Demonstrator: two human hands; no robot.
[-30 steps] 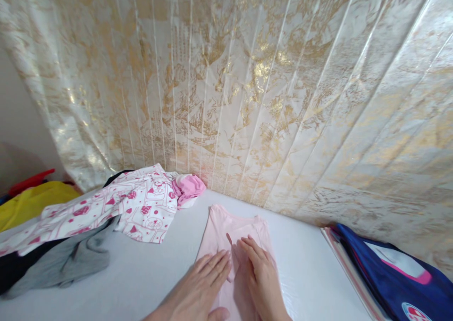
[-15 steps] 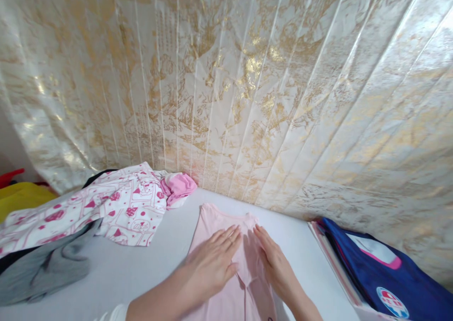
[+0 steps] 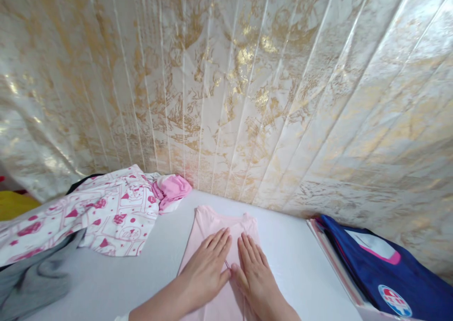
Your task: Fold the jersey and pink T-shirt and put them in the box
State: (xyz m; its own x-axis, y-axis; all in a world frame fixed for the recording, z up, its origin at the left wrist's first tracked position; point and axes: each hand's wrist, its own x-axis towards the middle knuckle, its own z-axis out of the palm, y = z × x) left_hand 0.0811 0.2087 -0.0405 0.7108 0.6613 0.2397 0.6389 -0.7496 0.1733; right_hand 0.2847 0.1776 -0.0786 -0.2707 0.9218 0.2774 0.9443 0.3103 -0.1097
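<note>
Against the far edge of the white counter (image 3: pixel 300 264) hangs a gold-patterned curtain (image 3: pixel 247 99), with a pink-printed garment (image 3: pixel 106 212) heaped toward the left edge and a navy garment (image 3: pixel 368 264) at the right. Near the counter's middle lies a pale pink top (image 3: pixel 212 226). Left hand (image 3: pixel 205 269) and right hand (image 3: pixel 255 274) press flat on it, side by side, each grip spread and holding nothing.
</note>
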